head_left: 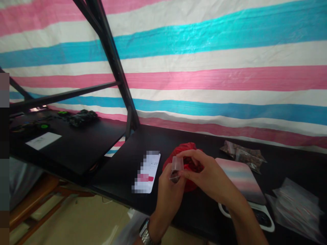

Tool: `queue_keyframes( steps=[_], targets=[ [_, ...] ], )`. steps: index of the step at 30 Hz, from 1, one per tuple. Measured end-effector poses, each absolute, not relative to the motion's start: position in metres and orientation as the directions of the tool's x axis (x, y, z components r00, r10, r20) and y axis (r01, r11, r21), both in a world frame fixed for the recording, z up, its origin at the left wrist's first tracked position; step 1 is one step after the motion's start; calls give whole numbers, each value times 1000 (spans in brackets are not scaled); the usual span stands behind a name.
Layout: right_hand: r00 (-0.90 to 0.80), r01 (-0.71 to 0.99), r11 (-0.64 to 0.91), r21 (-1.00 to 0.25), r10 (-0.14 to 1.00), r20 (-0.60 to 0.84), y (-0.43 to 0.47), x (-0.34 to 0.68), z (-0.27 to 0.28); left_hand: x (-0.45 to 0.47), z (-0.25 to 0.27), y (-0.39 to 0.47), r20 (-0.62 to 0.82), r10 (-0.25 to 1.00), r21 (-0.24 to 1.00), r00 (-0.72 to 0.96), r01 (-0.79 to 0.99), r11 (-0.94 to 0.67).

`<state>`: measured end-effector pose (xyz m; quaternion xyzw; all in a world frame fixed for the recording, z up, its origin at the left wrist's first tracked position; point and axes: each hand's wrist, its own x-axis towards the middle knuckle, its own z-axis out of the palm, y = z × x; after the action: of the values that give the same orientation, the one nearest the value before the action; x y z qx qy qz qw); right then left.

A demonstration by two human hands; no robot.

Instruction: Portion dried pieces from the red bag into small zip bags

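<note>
Between both hands is a small clear plastic bag (pixel 178 163), its mouth seeming to gape. My left hand (pixel 171 187) is closed around its lower part. The fingers of my right hand (pixel 201 170) pinch its upper edge and side. Just behind the hands sits a red plastic bag (pixel 182 148) with dark brown bits inside, partly hidden by my right hand. A digital scale (pixel 237 173) with a shiny, reflecting plate lies to the right, partly covered by my right forearm.
Filled bags of brown pieces (pixel 246 154) lie behind the scale. A stack of clear zip bags (pixel 298 207) is at the right. A lit phone (pixel 148 173) rests left of my hands. Black metal frame bars (pixel 112 58) rise beside a second table (pixel 84 143).
</note>
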<state>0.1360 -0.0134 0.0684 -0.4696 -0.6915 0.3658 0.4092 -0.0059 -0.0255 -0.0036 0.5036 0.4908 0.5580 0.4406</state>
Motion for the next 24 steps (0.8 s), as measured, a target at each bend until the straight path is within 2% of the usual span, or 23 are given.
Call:
queue_keyframes(
  steps=[7,10,14,17,21,24],
  targets=[
    [-225,384,366,-848,927,298,-13,134,65,-7,4,-25,105,990,993,-97,-34,-109],
    [-145,369,360,-857,933,329,-8,136,65,-5,5,-24,105,987,993,-125,-37,-111],
    [1,502,214,-838,969,248,4,152,49,-4,6,-26,194,944,980,-266,10,-199],
    [-98,619,188,-763,982,163,10,163,33,-5,7,-29,257,892,965,-371,48,-258],
    [-143,533,275,-800,961,236,2,163,41,-6,9,-33,374,829,906,-415,-25,-422],
    [-185,391,316,-865,947,262,-14,154,66,-3,9,-36,448,829,856,-335,-107,-506]
  ],
)
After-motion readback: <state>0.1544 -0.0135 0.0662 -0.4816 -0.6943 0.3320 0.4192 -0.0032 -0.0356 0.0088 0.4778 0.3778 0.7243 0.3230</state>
